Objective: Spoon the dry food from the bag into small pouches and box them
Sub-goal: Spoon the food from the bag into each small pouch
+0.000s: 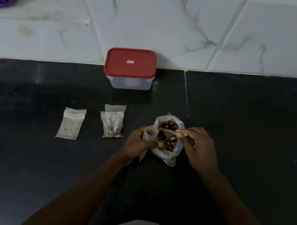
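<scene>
My left hand (138, 140) gripped an open pouch (150, 133) beside the food bag (168, 155); my right hand (197, 146) pinched a spoon (169, 132) over it.

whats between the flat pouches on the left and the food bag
In the head view, the filled pouches lie there, then the left hand holding an open pouch beside the bag.

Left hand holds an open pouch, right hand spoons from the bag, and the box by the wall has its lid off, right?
No: the head view shows the red lid on the box. The left hand does hold the pouch, the right hand the spoon at the bag.
</scene>
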Available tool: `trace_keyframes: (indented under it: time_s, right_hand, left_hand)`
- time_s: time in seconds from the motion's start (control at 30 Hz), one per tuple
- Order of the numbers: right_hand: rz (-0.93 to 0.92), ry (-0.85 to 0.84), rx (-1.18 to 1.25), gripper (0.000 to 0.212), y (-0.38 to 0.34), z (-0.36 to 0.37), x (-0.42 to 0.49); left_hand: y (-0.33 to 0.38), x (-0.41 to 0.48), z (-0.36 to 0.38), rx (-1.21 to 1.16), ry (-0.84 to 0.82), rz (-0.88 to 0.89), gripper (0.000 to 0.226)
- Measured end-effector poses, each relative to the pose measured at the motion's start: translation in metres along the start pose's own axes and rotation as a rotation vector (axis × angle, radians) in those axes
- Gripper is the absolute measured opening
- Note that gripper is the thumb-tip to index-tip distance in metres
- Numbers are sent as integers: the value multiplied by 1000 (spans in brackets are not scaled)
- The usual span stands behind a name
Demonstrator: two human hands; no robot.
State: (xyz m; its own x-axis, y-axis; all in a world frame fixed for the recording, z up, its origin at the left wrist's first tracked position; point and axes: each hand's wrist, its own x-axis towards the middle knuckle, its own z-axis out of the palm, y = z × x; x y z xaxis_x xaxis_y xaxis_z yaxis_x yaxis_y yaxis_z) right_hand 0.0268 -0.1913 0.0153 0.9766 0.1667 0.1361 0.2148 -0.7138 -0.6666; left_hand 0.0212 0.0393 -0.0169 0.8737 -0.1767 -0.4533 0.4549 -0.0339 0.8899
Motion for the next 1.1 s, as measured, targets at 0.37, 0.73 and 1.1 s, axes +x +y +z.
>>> trace_keyframes:
  time_s: [0.37, 0.73, 1.1]
  right_hand:
    - [32, 28, 86, 25, -6, 14, -5]
    - [62, 135, 65, 27, -5, -3, -6]
    - [423, 231, 246, 7, -27, 21, -8]
  left_hand:
    - [-3, 0, -1, -65, -5, 0, 49]
    - [3, -3, 0, -169, -20, -32, 44]
    - [7, -2, 1, -203, -43, -54, 47]
